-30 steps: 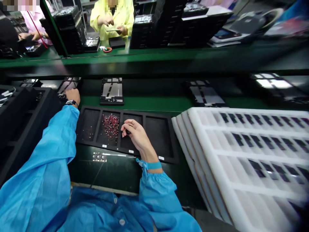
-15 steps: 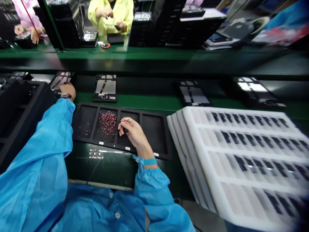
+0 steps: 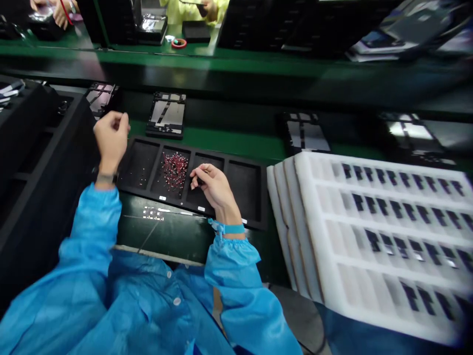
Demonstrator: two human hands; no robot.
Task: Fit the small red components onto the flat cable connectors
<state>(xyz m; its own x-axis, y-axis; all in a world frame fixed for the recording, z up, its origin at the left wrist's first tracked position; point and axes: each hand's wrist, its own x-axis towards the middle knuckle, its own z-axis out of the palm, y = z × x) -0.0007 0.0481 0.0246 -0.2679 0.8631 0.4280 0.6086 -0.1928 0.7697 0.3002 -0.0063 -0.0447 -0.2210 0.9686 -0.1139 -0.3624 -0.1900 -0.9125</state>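
Note:
My left hand (image 3: 112, 137) is raised at the left end of the black compartment tray (image 3: 150, 193), its fingers pinched together; anything between them is too small to see. Close behind it lies a device unit (image 3: 100, 97). My right hand (image 3: 214, 187) hovers over the tray's third compartment, fingers curled round a small dark thing I cannot make out. Small red and silver parts (image 3: 175, 170) fill the second compartment, and a few tiny pieces (image 3: 142, 177) lie in the first. Below the tray sits a small group of flat pieces (image 3: 153, 213) on the green table.
More device units (image 3: 168, 114) (image 3: 306, 132) lie along the green strip behind the tray. White foam trays (image 3: 321, 197) with dark parts stand at the right. A black rack (image 3: 70, 162) is at the left. Across the bench, a person in yellow (image 3: 218, 10) works.
My left hand has come back from the device unit at the left toward me, its fingers now pinched. My right hand keeps its pose over the tray. The whole view has shifted.

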